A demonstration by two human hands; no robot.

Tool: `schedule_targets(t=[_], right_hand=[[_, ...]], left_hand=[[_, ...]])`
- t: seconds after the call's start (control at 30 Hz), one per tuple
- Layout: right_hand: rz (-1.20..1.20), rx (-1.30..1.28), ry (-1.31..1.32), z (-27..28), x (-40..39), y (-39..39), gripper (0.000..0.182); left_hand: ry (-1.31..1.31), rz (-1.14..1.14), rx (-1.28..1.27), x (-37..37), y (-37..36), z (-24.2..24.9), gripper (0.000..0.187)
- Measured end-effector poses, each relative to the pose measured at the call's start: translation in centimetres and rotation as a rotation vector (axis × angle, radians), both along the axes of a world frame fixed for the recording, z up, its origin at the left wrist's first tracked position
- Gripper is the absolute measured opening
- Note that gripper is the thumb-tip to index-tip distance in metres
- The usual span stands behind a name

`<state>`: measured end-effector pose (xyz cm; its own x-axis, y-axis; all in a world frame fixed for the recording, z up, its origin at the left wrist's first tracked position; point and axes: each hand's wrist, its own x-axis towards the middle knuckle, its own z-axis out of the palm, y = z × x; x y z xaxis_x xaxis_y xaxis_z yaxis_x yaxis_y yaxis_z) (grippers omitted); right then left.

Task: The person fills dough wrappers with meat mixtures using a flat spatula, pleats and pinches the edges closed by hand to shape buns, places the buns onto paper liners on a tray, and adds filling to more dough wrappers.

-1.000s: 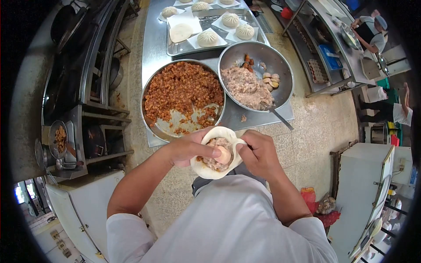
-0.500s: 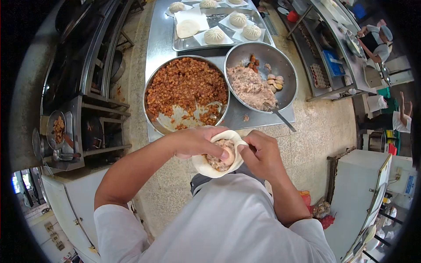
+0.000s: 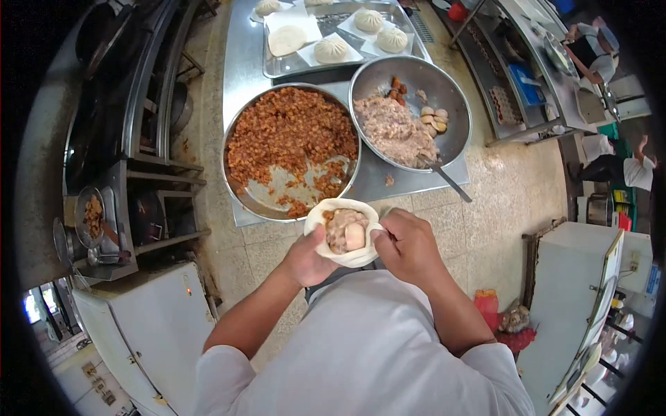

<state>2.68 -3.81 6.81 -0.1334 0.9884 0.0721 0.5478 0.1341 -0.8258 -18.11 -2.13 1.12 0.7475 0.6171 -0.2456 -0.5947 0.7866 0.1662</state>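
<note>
A round dough wrapper [image 3: 355,260] is cupped in front of my body, its edge raised around a pinkish meat filling [image 3: 340,225]. A pale, smooth piece [image 3: 356,236], perhaps a slice of egg, lies in the filling. My left hand [image 3: 307,260] supports the wrapper from the left and below, thumb at its rim; its other fingers are mostly hidden. My right hand [image 3: 408,244] pinches the right edge of the dough between thumb and fingers. Just beyond are a pan [image 3: 231,197] of reddish-brown chopped filling and a steel bowl [image 3: 454,104] of minced meat.
On the steel table [image 3: 239,52], a tray [image 3: 274,66] carries pleated buns [image 3: 329,50] on paper and a flat dough round [image 3: 286,41]. A spoon handle [image 3: 454,186] sticks out over the table's front edge. Metal racks and white cabinets flank me; other people are at the right.
My left hand has drawn its thumb out of the filling and moved to the wrapper's left side. The pale piece shows more fully. My right hand keeps its pinch on the edge.
</note>
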Motion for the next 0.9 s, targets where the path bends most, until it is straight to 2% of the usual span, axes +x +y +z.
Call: schedule_targets(t=[0.07, 0.13, 0.17, 0.23, 0.3, 0.4, 0.5, 0.57, 0.7, 0.77, 0.9], right_hand=[[0.019, -0.007, 0.013, 1.0, -0.2, 0.4, 0.009], [-0.132, -0.106, 0.051, 2.3, -0.7, 1.4, 0.011], [-0.038, -0.089, 0.075, 1.8, -0.4, 1.9, 0.013], [-0.001, -0.087, 0.091, 0.7, -0.5, 2.1, 0.012], [0.029, -0.084, 0.107, 0.1, -0.5, 2.1, 0.012], [0.144, 0.064, -0.011, 0.1, -0.2, 1.7, 0.011], [0.078, 0.004, 0.001, 1.3, -0.4, 1.6, 0.009], [-0.086, -0.073, 0.061, 2.3, -1.1, 2.1, 0.007], [-0.022, -0.186, 0.187, 0.3, -0.3, 1.8, 0.008], [0.119, 0.000, 0.031, 0.0, 0.0, 1.5, 0.009], [0.077, -0.046, 0.021, 1.0, 0.1, 0.8, 0.011]], left_hand=[[0.307, 0.061, 0.214, 0.3, -0.6, -0.5, 0.082], [0.224, 0.114, 0.139, 0.1, -0.2, -0.1, 0.075], [0.251, 0.099, 0.175, -0.1, 0.0, 0.5, 0.070], [0.277, 0.092, 0.211, -0.2, 0.4, 1.3, 0.065], [0.451, 0.052, 0.206, -0.2, 0.7, 1.9, 0.061], [0.520, 0.016, 0.200, -0.1, 0.8, 2.3, 0.058], [0.518, 0.034, 0.238, 0.2, 0.7, 2.9, 0.057], [0.532, 0.011, 0.250, 0.1, 1.0, 3.3, 0.057], [0.583, -0.048, 0.260, 0.0, 1.4, 3.0, 0.060], [0.612, -0.072, 0.274, 0.1, 1.3, 3.1, 0.061], [0.666, -0.062, 0.344, 0.2, 0.8, 3.2, 0.063]])
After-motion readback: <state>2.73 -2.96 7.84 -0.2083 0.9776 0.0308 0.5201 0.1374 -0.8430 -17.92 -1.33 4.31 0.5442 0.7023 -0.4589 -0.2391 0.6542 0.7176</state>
